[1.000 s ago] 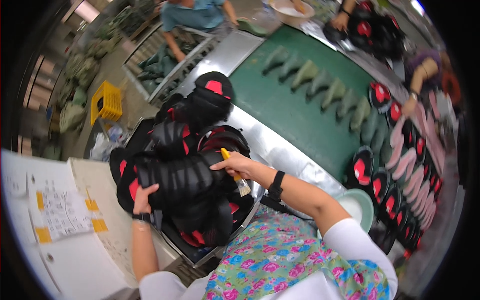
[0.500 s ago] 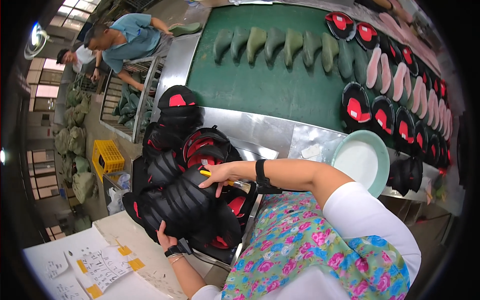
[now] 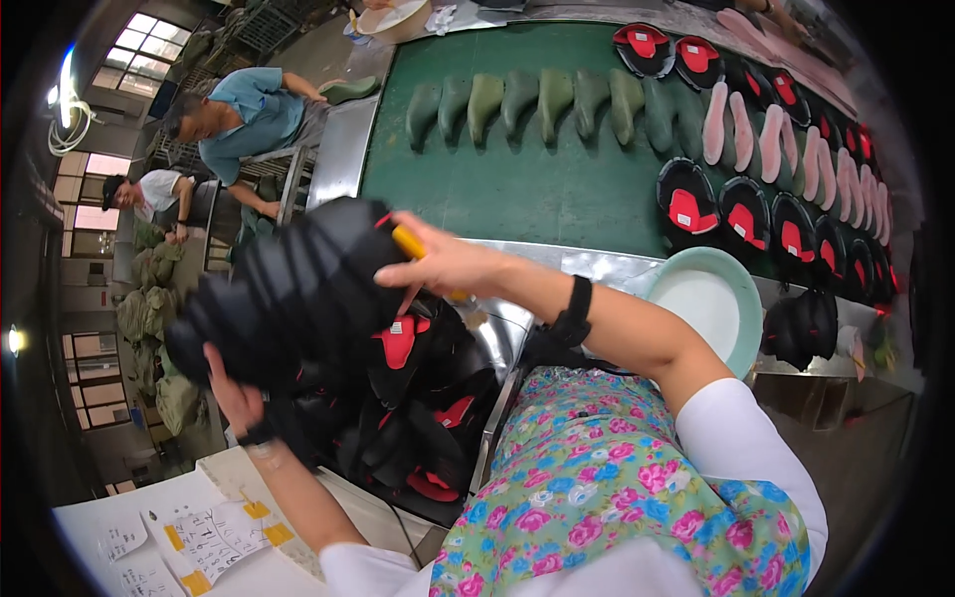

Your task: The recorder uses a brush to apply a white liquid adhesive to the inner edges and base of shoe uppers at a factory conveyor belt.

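Note:
A long stack of nested black shoe uppers (image 3: 298,289) hangs tilted between my two hands, raised above the pile. My left hand (image 3: 235,398) supports its lower left end, with the fingers laid against the black surface. At the upper right end my right hand (image 3: 443,257) grips the stack with the thumb and fingers. The same hand keeps hold of a brush with a yellow handle (image 3: 408,242); its bristles point down past the palm. Below lie more black uppers with red linings (image 3: 438,423), heaped in a metal-edged bin. The stack hides part of this heap.
Beyond is a green belt (image 3: 477,194) with a row of green boots (image 3: 517,104), pink insoles (image 3: 771,144) and black uppers (image 3: 686,204). A pale green basin (image 3: 706,313) of white stuff stands at right. Papers (image 3: 214,537) lie lower left. Two people (image 3: 254,114) work far left.
Both hands have lifted the stack of uppers up and to the left, off the heap. The red-lined uppers beneath now show. The view has shifted slightly.

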{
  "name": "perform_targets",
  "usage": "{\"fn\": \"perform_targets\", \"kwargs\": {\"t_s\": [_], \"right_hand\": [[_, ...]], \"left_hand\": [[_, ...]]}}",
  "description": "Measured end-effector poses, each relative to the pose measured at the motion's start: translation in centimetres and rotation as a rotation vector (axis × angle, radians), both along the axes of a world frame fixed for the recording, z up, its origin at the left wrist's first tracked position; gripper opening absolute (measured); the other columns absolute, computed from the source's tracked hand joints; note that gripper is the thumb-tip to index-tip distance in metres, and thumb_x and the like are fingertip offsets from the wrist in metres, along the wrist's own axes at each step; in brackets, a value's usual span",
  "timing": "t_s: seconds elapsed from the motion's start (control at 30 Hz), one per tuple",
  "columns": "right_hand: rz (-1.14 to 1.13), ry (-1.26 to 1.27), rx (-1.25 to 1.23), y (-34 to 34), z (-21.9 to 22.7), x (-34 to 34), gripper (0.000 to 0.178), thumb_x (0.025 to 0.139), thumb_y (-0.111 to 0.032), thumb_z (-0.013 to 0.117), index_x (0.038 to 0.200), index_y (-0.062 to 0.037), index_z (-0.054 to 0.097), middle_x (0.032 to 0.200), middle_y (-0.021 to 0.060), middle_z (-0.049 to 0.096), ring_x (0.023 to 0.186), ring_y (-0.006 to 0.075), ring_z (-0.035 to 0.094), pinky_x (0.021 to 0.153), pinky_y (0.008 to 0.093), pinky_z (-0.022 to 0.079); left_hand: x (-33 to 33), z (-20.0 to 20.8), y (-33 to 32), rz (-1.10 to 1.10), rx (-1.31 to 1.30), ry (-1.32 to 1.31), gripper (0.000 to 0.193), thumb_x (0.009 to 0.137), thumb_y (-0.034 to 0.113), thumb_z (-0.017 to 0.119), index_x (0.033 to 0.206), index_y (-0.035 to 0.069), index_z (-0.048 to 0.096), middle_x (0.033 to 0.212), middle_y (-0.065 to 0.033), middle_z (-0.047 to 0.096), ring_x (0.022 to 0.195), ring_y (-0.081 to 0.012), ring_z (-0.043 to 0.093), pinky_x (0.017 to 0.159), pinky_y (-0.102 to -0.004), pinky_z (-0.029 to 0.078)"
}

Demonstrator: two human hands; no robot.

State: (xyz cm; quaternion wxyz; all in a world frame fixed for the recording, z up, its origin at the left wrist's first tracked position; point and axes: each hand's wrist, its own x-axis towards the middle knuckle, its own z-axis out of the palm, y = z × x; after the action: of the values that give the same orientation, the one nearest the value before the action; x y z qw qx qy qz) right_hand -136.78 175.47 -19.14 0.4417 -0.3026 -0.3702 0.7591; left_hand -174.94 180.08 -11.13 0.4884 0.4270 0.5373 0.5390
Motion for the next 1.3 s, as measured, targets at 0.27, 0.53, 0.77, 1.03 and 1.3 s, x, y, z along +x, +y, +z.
{"fn": "perform_targets", "kwargs": {"t_s": [0.27, 0.53, 0.77, 1.03, 1.3], "right_hand": [[-0.388, 0.219, -0.459, -6.0, -14.2, 4.1, 0.061, 0.086, -0.02, 0.069, 0.131, -0.0136, 0.029, 0.105, 0.0028, 0.053, 0.089, 0.0205, 0.069, 0.038, 0.0186, 0.03], [-0.168, -0.121, -0.836, -11.1, -26.9, 0.1, 0.029, 0.086, -0.029, 0.069, 0.089, -0.0067, 0.051, 0.06, 0.0015, 0.05, 0.067, 0.0184, 0.068, 0.037, 0.0237, 0.029], [-0.389, -0.504, -0.831, -7.8, -23.1, 1.5, 0.038, 0.077, -0.027, 0.077, 0.085, 0.0021, 0.055, 0.057, 0.0044, 0.053, 0.044, 0.0152, 0.058, 0.035, 0.0254, 0.033], [-0.531, -1.259, -0.529, -5.9, -22.7, 5.3, 0.046, 0.083, -0.043, 0.062, 0.07, 0.0014, 0.065, 0.058, 0.0123, 0.064, 0.051, 0.0211, 0.065, 0.057, 0.0349, 0.053], [0.2, -0.601, -0.794, -6.0, -27.7, -1.5, 0.061, 0.091, -0.056, 0.05, 0.075, 0.0011, 0.064, 0.051, 0.006, 0.05, 0.038, 0.0143, 0.042, 0.036, 0.0299, 0.032]], "left_hand": [[22.6, -8.3, 16.8, -0.752, -0.135, 0.6, 0.058, 0.078, 0.029, 0.075, 0.12, -0.003, 0.055, 0.105, -0.0095, 0.064, 0.095, -0.0171, 0.062, 0.082, -0.0297, 0.049], [25.7, -26.4, 16.0, -1.223, -0.151, 0.962, 0.066, 0.071, 0.046, 0.075, 0.113, -0.003, 0.061, 0.096, -0.0174, 0.067, 0.095, -0.0255, 0.064, 0.084, -0.0351, 0.047], [24.1, -26.9, 15.2, -0.894, 0.247, 1.522, 0.06, 0.075, 0.06, 0.064, 0.099, 0.004, 0.067, 0.082, -0.0201, 0.068, 0.079, -0.0363, 0.066, 0.072, -0.0441, 0.051], [22.2, -27.8, 15.6, -0.823, 0.153, 1.383, 0.06, 0.081, 0.052, 0.062, 0.121, 0.007, 0.06, 0.105, -0.0186, 0.066, 0.098, -0.0353, 0.063, 0.084, -0.0442, 0.049], [24.5, -24.7, 16.2, -1.124, 0.109, 1.311, 0.055, 0.074, 0.047, 0.068, 0.116, 0.012, 0.065, 0.11, -0.0147, 0.066, 0.104, -0.0316, 0.061, 0.09, -0.0409, 0.047]]}}
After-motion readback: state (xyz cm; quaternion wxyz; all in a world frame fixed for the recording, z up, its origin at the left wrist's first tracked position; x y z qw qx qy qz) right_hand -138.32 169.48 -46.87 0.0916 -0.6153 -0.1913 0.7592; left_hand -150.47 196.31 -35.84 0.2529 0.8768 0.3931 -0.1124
